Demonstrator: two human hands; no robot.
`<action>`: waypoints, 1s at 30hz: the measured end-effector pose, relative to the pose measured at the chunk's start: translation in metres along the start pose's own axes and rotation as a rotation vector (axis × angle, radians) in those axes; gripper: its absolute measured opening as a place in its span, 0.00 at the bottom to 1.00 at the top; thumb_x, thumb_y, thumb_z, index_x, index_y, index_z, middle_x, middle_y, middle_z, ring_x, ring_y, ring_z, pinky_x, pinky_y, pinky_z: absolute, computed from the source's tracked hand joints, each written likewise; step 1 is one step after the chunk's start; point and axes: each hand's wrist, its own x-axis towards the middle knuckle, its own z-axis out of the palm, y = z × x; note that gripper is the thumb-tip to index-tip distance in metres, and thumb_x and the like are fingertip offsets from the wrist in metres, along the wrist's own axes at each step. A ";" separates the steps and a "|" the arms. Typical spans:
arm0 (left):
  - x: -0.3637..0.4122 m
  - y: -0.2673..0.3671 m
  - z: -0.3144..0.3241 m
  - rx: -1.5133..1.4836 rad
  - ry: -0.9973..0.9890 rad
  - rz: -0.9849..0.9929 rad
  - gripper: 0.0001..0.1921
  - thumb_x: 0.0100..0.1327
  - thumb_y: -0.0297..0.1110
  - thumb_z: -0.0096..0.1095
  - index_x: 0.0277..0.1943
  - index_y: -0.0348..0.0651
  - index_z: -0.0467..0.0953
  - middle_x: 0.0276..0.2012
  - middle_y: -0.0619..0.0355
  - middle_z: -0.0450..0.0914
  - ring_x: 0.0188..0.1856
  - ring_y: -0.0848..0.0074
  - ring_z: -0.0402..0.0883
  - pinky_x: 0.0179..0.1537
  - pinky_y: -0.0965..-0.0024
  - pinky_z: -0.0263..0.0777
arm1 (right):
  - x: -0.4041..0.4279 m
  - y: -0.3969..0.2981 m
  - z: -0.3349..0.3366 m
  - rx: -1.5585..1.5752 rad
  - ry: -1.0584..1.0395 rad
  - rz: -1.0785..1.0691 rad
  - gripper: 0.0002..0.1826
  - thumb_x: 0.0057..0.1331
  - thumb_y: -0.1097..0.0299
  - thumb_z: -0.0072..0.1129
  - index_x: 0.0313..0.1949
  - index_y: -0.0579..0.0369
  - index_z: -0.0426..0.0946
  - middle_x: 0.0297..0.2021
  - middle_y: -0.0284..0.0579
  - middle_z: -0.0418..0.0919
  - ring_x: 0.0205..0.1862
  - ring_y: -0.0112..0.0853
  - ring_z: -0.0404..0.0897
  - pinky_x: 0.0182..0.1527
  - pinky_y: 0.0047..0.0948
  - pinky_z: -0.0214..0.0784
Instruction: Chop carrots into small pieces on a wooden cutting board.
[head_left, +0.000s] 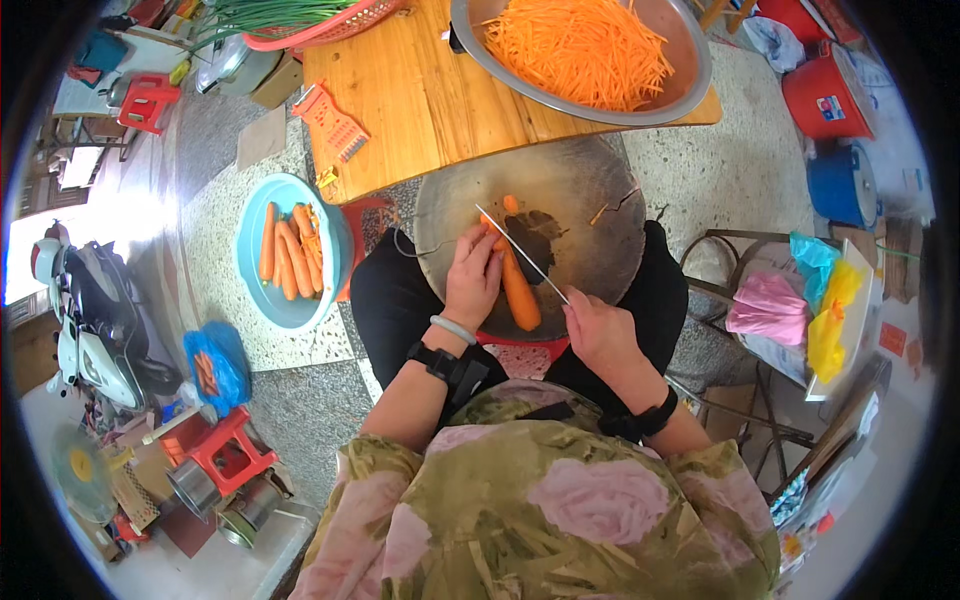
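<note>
A whole carrot (517, 289) lies on a round wooden chopping block (592, 172) between my knees. My left hand (474, 270) grips a carrot at its far, narrow end; whether this is the same carrot is partly hidden by the fingers. In my right hand (601, 322) is a knife (525, 255), seen nearly edge-on, its blade slanting across the carrot beside my left fingertips. A small cut carrot end (511, 203) rests just beyond the knife tip. Farther right on the block lies a thin orange scrap (598, 215). A dark wet patch (544, 232) marks the wood.
Beyond the block stands a wooden table (420, 90) bearing a metal bowl (697, 75) of shredded carrot, an orange grater (330, 120) and a red basket (337, 30) of green stalks. To the left are a light-blue basin (251, 277) of carrots and a blue bag (232, 367).
</note>
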 end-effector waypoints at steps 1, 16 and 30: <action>0.001 0.002 0.000 -0.001 -0.003 0.001 0.14 0.58 0.21 0.57 0.48 0.35 0.74 0.50 0.44 0.72 0.48 0.54 0.77 0.46 0.65 0.74 | 0.000 -0.001 0.001 -0.008 -0.009 0.008 0.11 0.63 0.67 0.52 0.45 0.52 0.72 0.21 0.43 0.75 0.21 0.39 0.78 0.22 0.36 0.70; 0.005 0.002 -0.001 0.020 -0.041 0.008 0.14 0.57 0.21 0.57 0.47 0.36 0.72 0.46 0.46 0.71 0.41 0.55 0.77 0.38 0.65 0.74 | -0.002 -0.014 0.006 -0.104 -0.137 0.033 0.12 0.63 0.71 0.49 0.46 0.55 0.70 0.21 0.43 0.75 0.21 0.38 0.78 0.23 0.34 0.71; 0.003 -0.003 0.001 -0.094 -0.050 -0.075 0.16 0.54 0.20 0.60 0.47 0.35 0.73 0.51 0.45 0.71 0.49 0.53 0.76 0.47 0.63 0.73 | 0.057 -0.017 0.017 -0.105 -0.235 0.000 0.05 0.60 0.71 0.47 0.35 0.56 0.65 0.20 0.47 0.76 0.21 0.41 0.80 0.22 0.36 0.72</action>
